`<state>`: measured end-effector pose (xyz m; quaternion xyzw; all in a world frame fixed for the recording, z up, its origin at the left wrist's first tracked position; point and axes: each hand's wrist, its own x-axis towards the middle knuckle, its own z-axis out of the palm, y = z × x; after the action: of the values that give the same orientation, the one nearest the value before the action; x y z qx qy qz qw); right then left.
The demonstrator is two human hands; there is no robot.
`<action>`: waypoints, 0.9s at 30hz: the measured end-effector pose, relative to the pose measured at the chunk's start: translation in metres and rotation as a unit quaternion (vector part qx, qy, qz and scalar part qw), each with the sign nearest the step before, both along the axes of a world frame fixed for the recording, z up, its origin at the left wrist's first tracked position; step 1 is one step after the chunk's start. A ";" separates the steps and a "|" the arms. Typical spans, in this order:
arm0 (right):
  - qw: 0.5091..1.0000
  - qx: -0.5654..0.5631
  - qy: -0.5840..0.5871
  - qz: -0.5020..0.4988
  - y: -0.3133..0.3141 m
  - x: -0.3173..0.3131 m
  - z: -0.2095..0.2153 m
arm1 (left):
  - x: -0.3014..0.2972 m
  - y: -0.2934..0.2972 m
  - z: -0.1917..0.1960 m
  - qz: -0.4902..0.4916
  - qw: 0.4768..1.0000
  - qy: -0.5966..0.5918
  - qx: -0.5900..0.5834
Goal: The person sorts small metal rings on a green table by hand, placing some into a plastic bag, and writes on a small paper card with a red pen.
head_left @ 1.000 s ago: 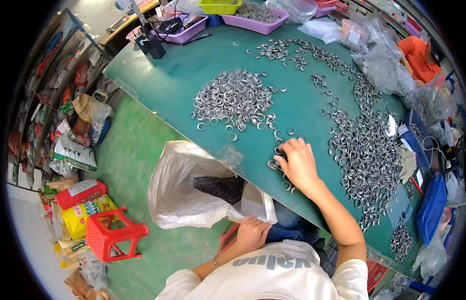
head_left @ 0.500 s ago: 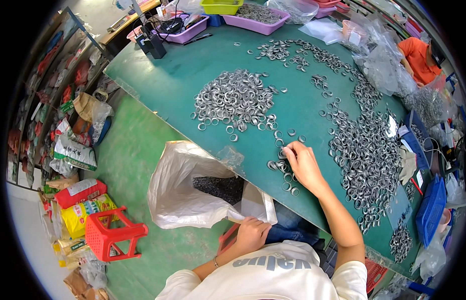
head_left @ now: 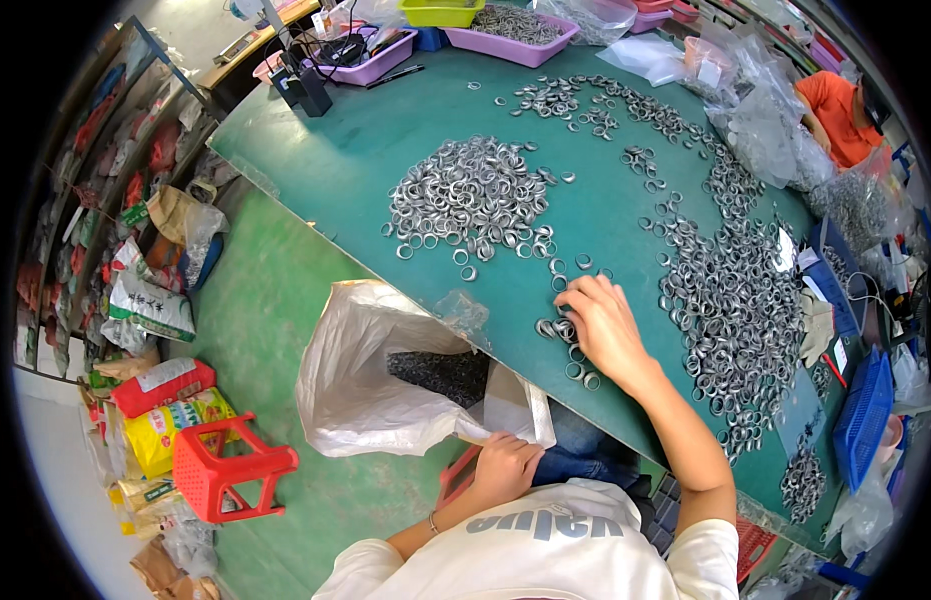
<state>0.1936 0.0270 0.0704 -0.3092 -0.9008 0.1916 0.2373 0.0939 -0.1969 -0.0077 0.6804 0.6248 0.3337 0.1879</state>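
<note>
Metal rings, small and silver, lie in a loose cluster at the near edge of a green table, right under the person's right hand. That hand rests palm down on the table with its fingers spread and curled over the cluster, fingertips touching several rings; whether any ring is pinched between them cannot be told from this angle. Just below the table edge, near the cluster, a white plastic bag hangs open with a dark heap of small parts inside. The left hand sits low near the person's lap, fingers closed on the lower edge of that bag, just beside a red, flat object that is partly hidden.

Farther up the table, a big pile of the same rings spreads out, well apart from the right hand. A wider, denser band of rings runs along the right side of the table. Purple trays sit at the far edge. A person in an orange shirt works at the far right corner. On the green floor to the left stands a red plastic stool, near stacked sacks and bags.
</note>
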 end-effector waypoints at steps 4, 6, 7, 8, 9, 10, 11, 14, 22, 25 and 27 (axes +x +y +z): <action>0.997 0.046 -0.065 0.000 0.010 0.011 -0.008 | 0.000 0.000 -0.003 0.000 1.000 -0.002 0.002; 0.999 0.007 -0.039 0.001 0.011 0.014 -0.003 | 0.000 0.000 -0.002 0.000 1.000 -0.001 0.002; 0.999 -0.030 -0.009 -0.006 0.012 0.018 0.001 | -0.001 0.000 -0.002 0.001 1.000 -0.001 0.002; 0.997 -0.067 0.021 -0.014 0.012 0.020 0.003 | 0.000 0.000 -0.002 0.000 1.000 -0.002 0.002; 0.997 -0.075 0.030 0.003 0.011 0.020 0.002 | 0.000 0.000 -0.003 0.000 1.000 -0.003 0.003; 0.996 -0.083 0.038 0.021 0.009 0.020 -0.002 | 0.000 0.000 -0.003 -0.001 1.000 -0.004 0.003; 0.994 -0.091 0.046 0.038 0.006 0.019 -0.004 | 0.000 0.000 -0.003 -0.002 1.000 -0.004 0.002; 0.998 -0.028 -0.023 0.043 -0.004 0.012 -0.004 | 0.000 0.001 -0.002 -0.005 1.000 -0.002 0.001; 0.972 -0.214 0.098 -0.001 -0.015 0.005 0.011 | -0.001 0.000 0.002 0.000 0.999 -0.011 -0.030; 0.949 -0.269 0.148 0.068 -0.043 -0.015 0.009 | -0.001 0.001 0.003 -0.006 1.000 -0.001 -0.024; 0.969 -0.181 0.127 0.110 -0.057 -0.028 0.009 | 0.000 0.002 0.003 -0.008 1.000 -0.002 -0.021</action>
<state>0.1656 -0.0305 0.0791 -0.2194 -0.8417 0.4145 0.2676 0.0938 -0.1946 -0.0047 0.6807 0.6257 0.3202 0.2062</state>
